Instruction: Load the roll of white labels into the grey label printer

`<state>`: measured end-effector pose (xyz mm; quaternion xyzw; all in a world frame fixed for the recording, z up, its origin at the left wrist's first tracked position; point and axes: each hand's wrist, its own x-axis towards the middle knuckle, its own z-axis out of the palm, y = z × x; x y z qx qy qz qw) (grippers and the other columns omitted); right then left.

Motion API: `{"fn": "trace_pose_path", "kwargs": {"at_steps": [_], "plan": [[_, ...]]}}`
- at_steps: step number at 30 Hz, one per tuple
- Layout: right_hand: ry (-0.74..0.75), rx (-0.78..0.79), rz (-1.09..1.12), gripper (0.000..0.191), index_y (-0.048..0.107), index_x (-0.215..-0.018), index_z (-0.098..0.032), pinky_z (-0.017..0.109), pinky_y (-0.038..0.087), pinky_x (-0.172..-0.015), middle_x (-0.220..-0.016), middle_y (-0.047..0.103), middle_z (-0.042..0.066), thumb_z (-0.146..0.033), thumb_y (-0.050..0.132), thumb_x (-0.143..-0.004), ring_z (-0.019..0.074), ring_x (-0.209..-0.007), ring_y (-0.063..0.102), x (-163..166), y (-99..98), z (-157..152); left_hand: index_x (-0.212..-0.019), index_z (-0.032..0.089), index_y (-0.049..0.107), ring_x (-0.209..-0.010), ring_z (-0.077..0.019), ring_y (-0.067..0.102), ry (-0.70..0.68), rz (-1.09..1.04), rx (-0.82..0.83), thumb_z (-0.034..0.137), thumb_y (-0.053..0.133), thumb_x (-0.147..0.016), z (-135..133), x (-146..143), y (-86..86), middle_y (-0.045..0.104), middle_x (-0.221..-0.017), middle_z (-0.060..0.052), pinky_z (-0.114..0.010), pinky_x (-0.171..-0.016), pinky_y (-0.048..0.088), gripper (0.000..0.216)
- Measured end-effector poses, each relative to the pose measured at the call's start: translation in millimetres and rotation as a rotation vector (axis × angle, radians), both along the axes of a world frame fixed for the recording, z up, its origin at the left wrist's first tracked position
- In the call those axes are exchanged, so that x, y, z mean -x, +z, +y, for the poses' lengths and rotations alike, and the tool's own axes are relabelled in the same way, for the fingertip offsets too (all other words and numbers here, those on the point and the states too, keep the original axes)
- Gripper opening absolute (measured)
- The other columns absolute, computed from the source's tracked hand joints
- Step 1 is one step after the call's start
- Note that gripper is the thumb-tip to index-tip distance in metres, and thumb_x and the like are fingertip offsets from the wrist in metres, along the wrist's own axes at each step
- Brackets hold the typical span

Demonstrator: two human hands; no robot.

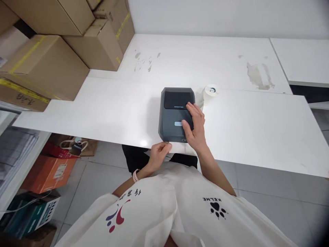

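Note:
A dark grey label printer (171,118) with a black window in its lid lies near the front edge of the white table. My right hand (195,127) rests on the printer's right side, thumb and fingers spread over the lid. At the near left corner of the printer is my left hand (159,154), its thumb and forefinger pinched together. Whatever is between those fingertips, if anything, is too small to make out. A roll of white labels (210,90) stands on the table just right of the printer.
Cardboard boxes (48,67) are stacked at the back left of the white table (115,103). Below on the left, an orange box (52,171) and a green box (32,218) stand near the floor. A wall runs along the back.

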<state>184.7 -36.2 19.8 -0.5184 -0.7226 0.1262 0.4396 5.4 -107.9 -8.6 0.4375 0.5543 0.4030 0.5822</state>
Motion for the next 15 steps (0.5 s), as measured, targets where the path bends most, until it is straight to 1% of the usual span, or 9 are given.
{"fn": "trace_pose_path", "kwargs": {"at_steps": [1,2,4,7,10,12,15], "plan": [[0.006,-0.003,0.018,0.049,0.041,-0.155,-0.032,0.058,0.032,-0.125,-0.161,0.049,0.008,-0.040,0.044,-0.106,0.0297,-0.156,0.035,0.0,-0.4,0.0,-0.055,0.019,0.050,-0.052,-0.0088,0.041,-0.097,-0.076,0.092,0.060,0.067,-0.083,1.7,-1.9,3.4,0.047,-0.054,0.003,-0.027,-0.054,0.034,0.052],[0.013,-0.002,0.034,0.048,0.043,-0.153,-0.032,0.058,0.032,-0.125,-0.161,0.049,0.008,-0.040,0.045,-0.106,0.0294,-0.156,0.035,0.0,-0.3,0.0,-0.055,0.019,0.050,-0.050,-0.0076,0.039,-0.159,-0.142,0.165,0.060,0.068,-0.082,4.4,-3.5,7.1,0.047,-0.053,0.004,-0.026,-0.052,0.030,0.052],[0.028,0.017,0.058,0.045,0.048,-0.149,-0.033,0.058,0.031,-0.126,-0.161,0.049,0.007,-0.039,0.048,-0.105,0.0288,-0.156,0.034,-0.3,1.2,-0.1,-0.056,0.019,0.051,-0.048,-0.0059,0.036,-0.213,-0.221,0.237,0.059,0.071,-0.080,10.0,-4.8,13.6,0.046,-0.053,0.005,-0.025,-0.049,0.025,0.051],[0.052,0.072,0.092,0.040,0.055,-0.142,-0.033,0.058,0.030,-0.128,-0.159,0.052,0.005,-0.038,0.053,-0.103,0.0280,-0.157,0.032,-2.6,6.1,1.8,-0.058,0.018,0.054,-0.048,-0.0061,0.038,-0.238,-0.206,0.230,0.058,0.072,-0.079,13.5,-1.0,16.2,0.049,-0.053,0.004,-0.025,-0.050,0.027,0.048],[0.093,0.132,0.120,0.041,0.057,-0.140,-0.034,0.059,0.028,-0.128,-0.159,0.052,0.003,-0.038,0.059,-0.099,0.0286,-0.159,0.029,-7.0,11.4,6.8,-0.059,0.018,0.059,-0.051,-0.0080,0.046,-0.281,-0.140,0.190,0.057,0.071,-0.081,12.6,10.9,11.3,0.058,-0.056,0.001,-0.025,-0.052,0.033,0.046],[0.123,0.158,0.122,0.044,0.056,-0.140,-0.035,0.062,0.026,-0.129,-0.160,0.051,0.002,-0.038,0.062,-0.096,0.0296,-0.160,0.026,-10.2,13.5,10.2,-0.060,0.017,0.064,-0.051,-0.0085,0.047,-0.253,-0.117,0.168,0.056,0.069,-0.083,12.5,22.8,7.6,0.059,-0.057,0.001,-0.025,-0.053,0.034,0.045],[0.160,0.204,0.127,0.046,0.056,-0.139,-0.036,0.064,0.023,-0.129,-0.163,0.048,0.000,-0.036,0.063,-0.094,0.0304,-0.162,0.021,-13.7,15.1,12.8,-0.064,0.017,0.068,-0.051,-0.0085,0.046,-0.073,-0.090,0.128,0.054,0.066,-0.085,15.9,42.1,5.3,0.056,-0.055,0.002,-0.025,-0.052,0.032,0.043]]}}
